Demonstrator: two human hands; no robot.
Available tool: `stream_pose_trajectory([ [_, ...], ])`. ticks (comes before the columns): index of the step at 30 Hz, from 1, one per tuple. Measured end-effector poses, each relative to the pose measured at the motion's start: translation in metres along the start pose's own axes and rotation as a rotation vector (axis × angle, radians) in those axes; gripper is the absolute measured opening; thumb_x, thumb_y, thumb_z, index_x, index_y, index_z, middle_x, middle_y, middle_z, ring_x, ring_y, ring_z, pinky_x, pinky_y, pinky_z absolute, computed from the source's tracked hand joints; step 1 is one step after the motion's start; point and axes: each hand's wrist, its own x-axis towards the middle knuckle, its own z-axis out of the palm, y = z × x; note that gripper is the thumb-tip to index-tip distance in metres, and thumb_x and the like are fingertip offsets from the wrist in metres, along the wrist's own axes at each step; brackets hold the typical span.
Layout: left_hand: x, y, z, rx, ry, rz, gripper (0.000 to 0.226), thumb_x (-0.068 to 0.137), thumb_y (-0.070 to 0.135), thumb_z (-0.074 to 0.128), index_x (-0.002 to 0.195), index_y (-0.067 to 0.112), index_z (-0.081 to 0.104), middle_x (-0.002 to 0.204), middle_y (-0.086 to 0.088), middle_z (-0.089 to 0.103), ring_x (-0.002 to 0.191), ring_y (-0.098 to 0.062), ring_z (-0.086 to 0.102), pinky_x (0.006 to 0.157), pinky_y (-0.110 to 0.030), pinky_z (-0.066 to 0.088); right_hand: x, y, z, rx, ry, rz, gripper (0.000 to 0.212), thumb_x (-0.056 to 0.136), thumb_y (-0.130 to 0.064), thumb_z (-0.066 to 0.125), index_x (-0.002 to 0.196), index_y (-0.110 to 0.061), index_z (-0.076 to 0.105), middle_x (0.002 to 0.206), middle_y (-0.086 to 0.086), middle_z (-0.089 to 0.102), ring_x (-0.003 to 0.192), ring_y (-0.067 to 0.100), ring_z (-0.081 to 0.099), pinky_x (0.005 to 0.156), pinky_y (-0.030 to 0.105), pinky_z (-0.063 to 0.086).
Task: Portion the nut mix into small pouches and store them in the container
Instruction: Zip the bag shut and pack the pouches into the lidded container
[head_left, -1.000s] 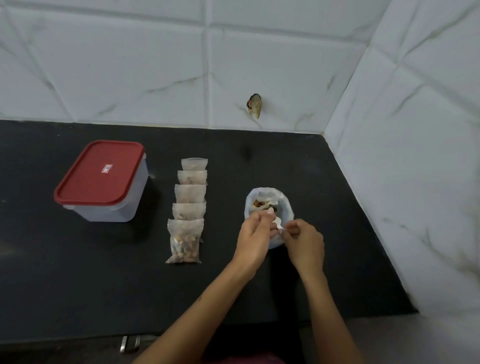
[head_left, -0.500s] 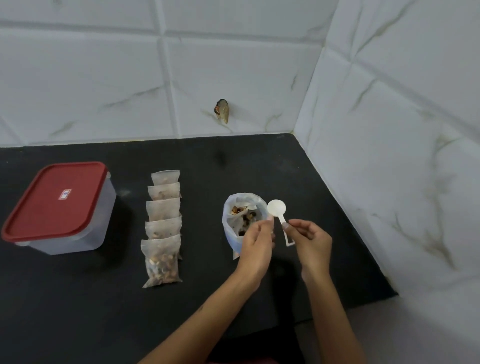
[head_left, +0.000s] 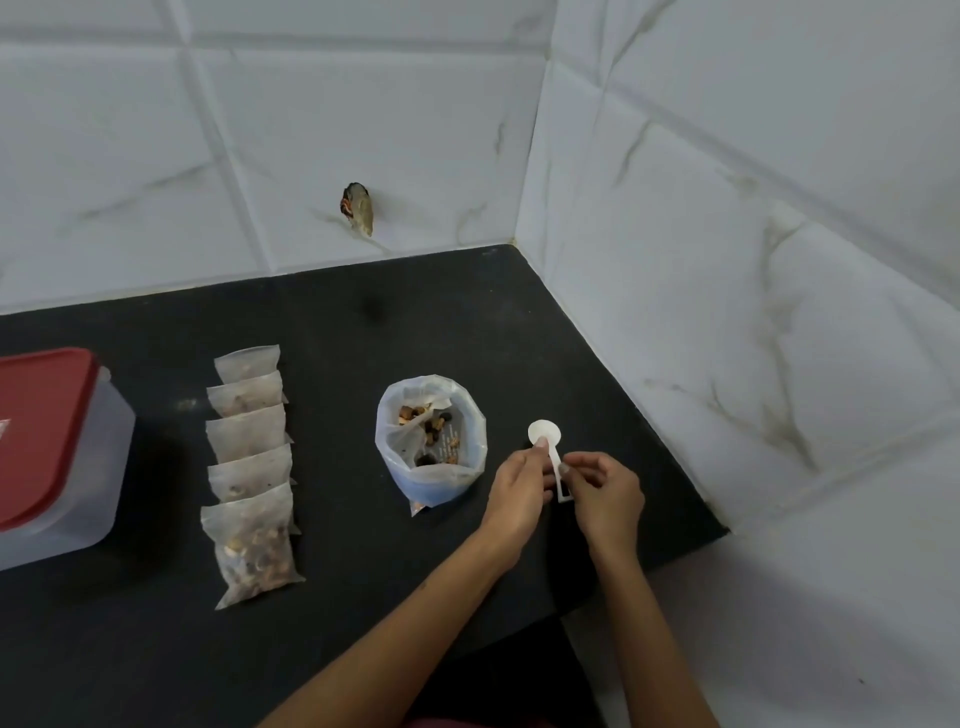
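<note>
An open plastic bag of nut mix (head_left: 431, 441) stands upright on the black counter (head_left: 363, 332). Just right of it, both hands hold a small white plastic scoop (head_left: 546, 435). My right hand (head_left: 605, 493) pinches the scoop's handle, and my left hand (head_left: 519, 491) touches the scoop near its bowl with thumb and fingertips. The bowl looks empty. Several filled small pouches (head_left: 249, 467) lie overlapping in a row left of the bag. A clear container with a red lid (head_left: 57, 447) sits shut at the far left, partly out of frame.
White tiled walls close the counter at the back and right, meeting in a corner (head_left: 524, 239). A small fitting (head_left: 358, 208) sticks out of the back wall. The counter's front edge (head_left: 649, 564) runs near my forearms.
The scoop came out of the bag and moved right of it. My left hand left the bag's rim and joined the right hand at the scoop. The view shifted right.
</note>
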Motion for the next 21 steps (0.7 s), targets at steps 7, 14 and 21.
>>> stream_pose_trajectory([
  [7,0.008,-0.001,0.003,0.076,0.021,0.000,0.025,0.100,0.037,0.043,0.104,0.017,0.059,0.109,-0.007,0.068,0.104,-0.017,0.065,0.098,-0.036,0.050,0.003,0.005,0.002,-0.144,0.031,-0.070,0.013,0.084,-0.007,0.065,0.089,-0.017,0.070,0.082,-0.005,0.069,0.082,0.009,0.065,0.078,0.028,0.053],
  [14,-0.012,0.013,-0.020,0.275,-0.011,0.180,0.021,0.097,0.026,0.053,0.102,0.011,0.067,0.097,-0.011,0.072,0.096,-0.023,0.068,0.090,-0.040,0.054,-0.002,-0.011,0.000,-0.222,0.068,-0.143,0.013,0.087,-0.010,0.061,0.097,-0.015,0.068,0.088,-0.003,0.068,0.081,0.009,0.060,0.080,0.027,0.049],
  [21,-0.028,0.052,-0.074,0.737,0.764,0.642,0.040,0.087,0.028,0.063,0.123,0.014,0.052,0.121,0.001,0.054,0.116,-0.019,0.049,0.096,-0.032,0.034,0.015,-0.051,0.040,-0.292,-0.246,-0.047,0.022,0.089,-0.028,0.060,0.100,-0.010,0.063,0.088,0.002,0.066,0.084,0.021,0.066,0.081,0.037,0.055],
])
